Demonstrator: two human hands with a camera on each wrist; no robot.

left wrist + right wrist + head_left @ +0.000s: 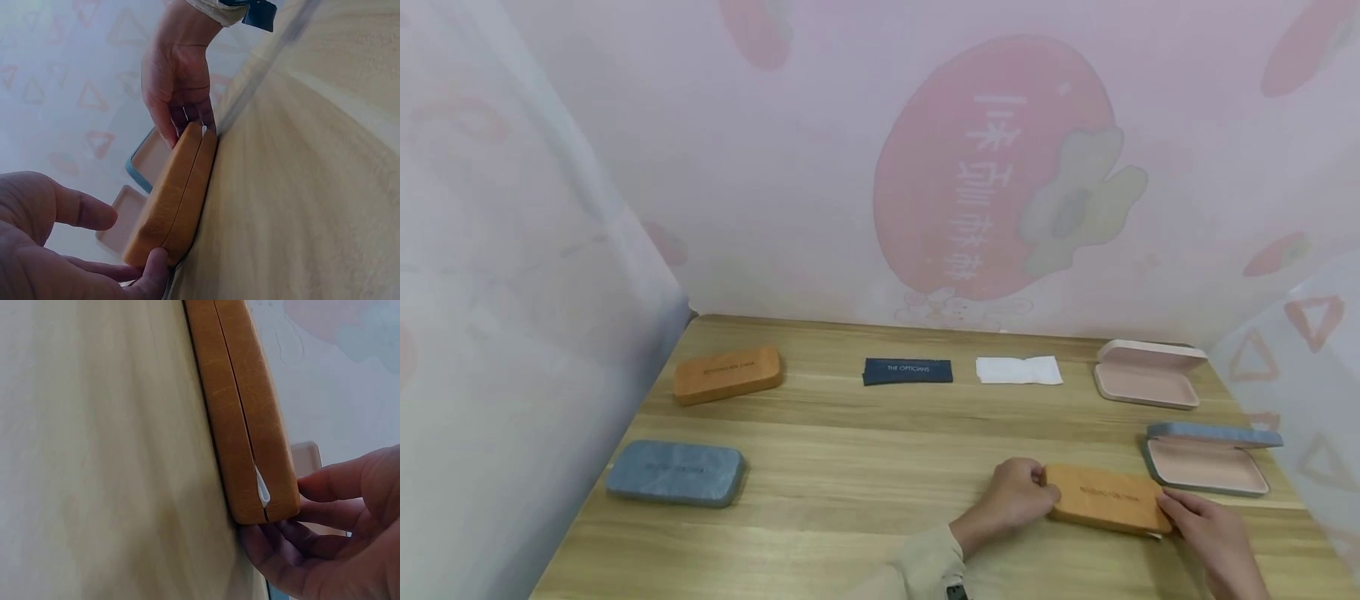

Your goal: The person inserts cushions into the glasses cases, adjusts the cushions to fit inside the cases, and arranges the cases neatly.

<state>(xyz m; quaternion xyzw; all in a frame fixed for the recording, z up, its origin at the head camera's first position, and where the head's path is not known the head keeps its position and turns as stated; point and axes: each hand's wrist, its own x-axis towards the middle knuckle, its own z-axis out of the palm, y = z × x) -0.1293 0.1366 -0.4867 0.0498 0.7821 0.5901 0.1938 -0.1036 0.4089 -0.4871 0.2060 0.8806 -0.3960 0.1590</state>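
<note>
An orange glasses case (pixel 1105 498) with dark lettering on its lid lies on the table at the front right, its lid down. My left hand (pixel 1017 497) holds its left end, thumb and fingers at the corners. At the opposite end, my right hand (pixel 1213 527) grips the case between thumb and fingers. A bit of white cloth (pixel 262 490) pokes out of the seam near that right end. The rest of the cloth is hidden inside the case.
Behind the right hand stand an opened blue case (pixel 1210 467) and an opened pink-white case (pixel 1150 383). A navy cloth (pixel 908 372) and a white cloth (pixel 1018 370) lie at the back. Closed orange (pixel 727 377) and blue-grey (pixel 676 473) cases sit left.
</note>
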